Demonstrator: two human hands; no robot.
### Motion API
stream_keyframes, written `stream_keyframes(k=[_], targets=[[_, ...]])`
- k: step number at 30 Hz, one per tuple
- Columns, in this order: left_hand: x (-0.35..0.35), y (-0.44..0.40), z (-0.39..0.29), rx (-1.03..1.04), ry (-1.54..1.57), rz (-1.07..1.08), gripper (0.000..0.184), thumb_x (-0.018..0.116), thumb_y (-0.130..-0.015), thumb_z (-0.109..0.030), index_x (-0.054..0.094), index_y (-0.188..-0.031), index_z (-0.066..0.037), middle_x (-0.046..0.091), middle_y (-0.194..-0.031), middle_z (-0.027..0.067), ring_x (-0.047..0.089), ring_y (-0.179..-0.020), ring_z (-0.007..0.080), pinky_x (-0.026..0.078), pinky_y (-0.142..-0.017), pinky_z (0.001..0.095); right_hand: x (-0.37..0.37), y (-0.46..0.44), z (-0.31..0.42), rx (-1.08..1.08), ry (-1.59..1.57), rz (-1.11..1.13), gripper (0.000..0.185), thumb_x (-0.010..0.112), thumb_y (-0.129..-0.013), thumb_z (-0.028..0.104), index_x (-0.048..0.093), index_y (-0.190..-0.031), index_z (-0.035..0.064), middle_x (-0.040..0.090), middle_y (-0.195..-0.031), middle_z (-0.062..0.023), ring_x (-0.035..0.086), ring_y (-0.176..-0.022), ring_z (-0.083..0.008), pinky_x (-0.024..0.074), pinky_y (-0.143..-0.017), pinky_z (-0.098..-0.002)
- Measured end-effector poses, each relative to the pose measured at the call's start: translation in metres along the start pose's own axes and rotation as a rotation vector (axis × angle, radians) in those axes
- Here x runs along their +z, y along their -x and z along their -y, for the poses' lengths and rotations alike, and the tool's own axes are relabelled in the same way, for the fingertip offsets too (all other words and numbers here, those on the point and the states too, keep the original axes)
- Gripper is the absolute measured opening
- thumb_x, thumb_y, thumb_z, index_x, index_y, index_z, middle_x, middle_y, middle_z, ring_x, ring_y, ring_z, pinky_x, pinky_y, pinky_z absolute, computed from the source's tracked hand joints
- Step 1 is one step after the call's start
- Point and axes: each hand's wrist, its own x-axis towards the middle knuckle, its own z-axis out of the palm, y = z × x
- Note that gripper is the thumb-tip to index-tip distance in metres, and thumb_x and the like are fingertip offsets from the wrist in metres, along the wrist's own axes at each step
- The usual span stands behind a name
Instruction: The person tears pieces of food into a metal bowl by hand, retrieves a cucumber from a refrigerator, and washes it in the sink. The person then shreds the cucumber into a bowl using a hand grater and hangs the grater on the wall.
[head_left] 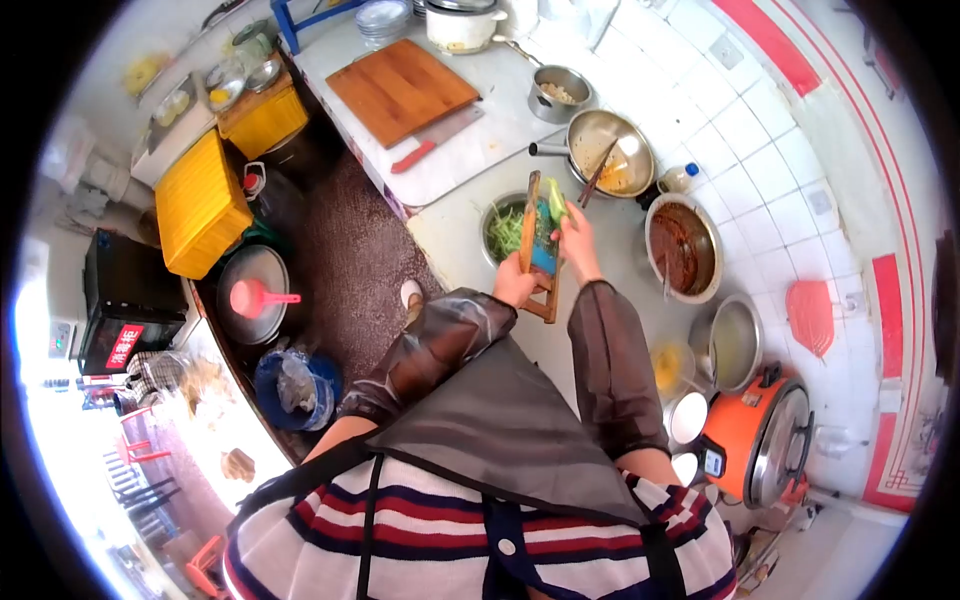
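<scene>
My left hand (515,281) is closed around the lower part of a wooden-framed grater (529,228) with a blue middle. The grater leans over a metal bowl (488,222) on the counter. Thin green shreds (506,236) lie inside this bowl. Against the grater's right side, my right hand (577,245) grips a pale green piece of vegetable (556,200), which looks like cucumber. The fingers partly cover that piece, and the contact with the blade is hidden.
Beyond the bowl lie a wooden cutting board (400,90) and a cleaver (440,138) with a red handle. A pan (625,160) with chopsticks, a pot of red-brown sauce (690,250) and an orange cooker (750,440) stand to the right. A blue bin (325,395) is at left.
</scene>
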Motion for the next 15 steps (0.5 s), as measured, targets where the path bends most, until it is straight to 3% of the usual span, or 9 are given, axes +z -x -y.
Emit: stream_keyframes(k=[1,4,6,8,9,11,12,14,15], targets=[[-0.003,-0.003,-0.001,0.006,0.008,-0.004,0.032,0.056,-0.073,0.007,0.044,-0.102,0.003,0.057,-0.097,0.0111,0.062,-0.082,0.0211,0.056,-0.067,0.0328,-0.005,0.015,0.008,0.105,-0.395,0.091,0.038,0.038,-0.096,0.026,0.036,-0.131,0.0108,0.055,-0.068,-0.0065,0.030,-0.041,-0.0040,0.0245,-0.036,-0.0179],[-0.006,-0.007,0.008,0.090,0.053,-0.095,0.023,0.057,-0.069,0.004,0.050,-0.091,0.006,0.059,-0.081,0.0119,0.062,-0.070,0.0194,0.055,-0.056,0.0309,-0.009,0.026,-0.006,0.145,-0.456,0.137,0.036,0.037,-0.096,0.025,0.037,-0.129,0.0095,0.056,-0.071,-0.0091,0.029,-0.040,-0.0044,0.0244,-0.035,-0.0185],[-0.005,-0.007,0.009,0.083,0.024,-0.094,0.024,0.058,-0.068,0.004,0.050,-0.090,0.006,0.059,-0.081,0.0122,0.063,-0.070,0.0199,0.055,-0.056,0.0312,-0.005,0.029,-0.015,0.157,-0.397,0.073,0.032,0.039,-0.096,0.023,0.041,-0.124,0.0081,0.057,-0.072,-0.0085,0.030,-0.042,-0.0027,0.0235,-0.036,-0.0177],[-0.003,-0.005,0.013,0.069,-0.003,-0.082,0.024,0.059,-0.068,0.004,0.050,-0.090,0.006,0.060,-0.080,0.0126,0.063,-0.071,0.0205,0.055,-0.055,0.0314,-0.002,0.027,-0.024,-0.057,0.017,-0.087,0.032,0.048,-0.091,0.022,0.046,-0.118,0.0054,0.061,-0.074,-0.0140,0.046,-0.043,-0.0128,0.0344,-0.039,-0.0248],[-0.004,-0.005,0.012,0.081,-0.007,-0.092,0.024,0.060,-0.067,0.003,0.050,-0.089,0.006,0.060,-0.079,0.0126,0.063,-0.070,0.0206,0.055,-0.055,0.0316,-0.004,0.031,-0.030,-0.054,0.017,-0.093,0.032,0.048,-0.091,0.022,0.046,-0.118,0.0054,0.061,-0.074,-0.0140,0.046,-0.043,-0.0128,0.0344,-0.039,-0.0248],[-0.006,-0.014,0.011,0.108,-0.005,-0.144,0.023,0.061,-0.068,0.003,0.050,-0.088,0.006,0.060,-0.077,0.0128,0.063,-0.069,0.0211,0.054,-0.056,0.0322,0.000,0.057,-0.021,-0.403,0.725,-0.142,0.030,0.056,-0.084,0.021,0.052,-0.108,0.0035,0.062,-0.086,-0.0195,0.062,-0.073,-0.0352,0.0473,-0.059,-0.0431],[-0.008,-0.019,0.013,0.113,-0.001,-0.148,0.023,0.061,-0.068,0.003,0.050,-0.088,0.006,0.060,-0.077,0.0128,0.063,-0.069,0.0211,0.054,-0.056,0.0322,0.010,0.079,-0.008,-0.464,0.709,-0.137,0.028,0.055,-0.082,0.018,0.052,-0.105,0.0027,0.060,-0.083,-0.0233,0.057,-0.074,-0.0429,0.0445,-0.065,-0.0496],[-0.009,-0.020,0.018,0.138,-0.319,-0.131,0.024,0.055,-0.072,0.007,0.046,-0.094,0.003,0.058,-0.088,0.0119,0.062,-0.079,0.0202,0.056,-0.065,0.0318,0.018,0.081,0.004,-0.498,0.805,-0.232,0.026,0.054,-0.083,0.019,0.053,-0.101,0.0000,0.060,-0.072,-0.0233,0.058,-0.070,-0.0415,0.0450,-0.062,-0.0483],[-0.004,-0.014,0.022,0.125,-0.318,-0.128,0.024,0.055,-0.072,0.007,0.046,-0.094,0.003,0.058,-0.088,0.0119,0.062,-0.079,0.0202,0.056,-0.065,0.0318,0.018,0.064,0.005,-0.485,0.808,-0.230,0.026,0.054,-0.083,0.019,0.053,-0.101,0.0000,0.060,-0.072,-0.0233,0.058,-0.070,-0.0415,0.0450,-0.062,-0.0483]])
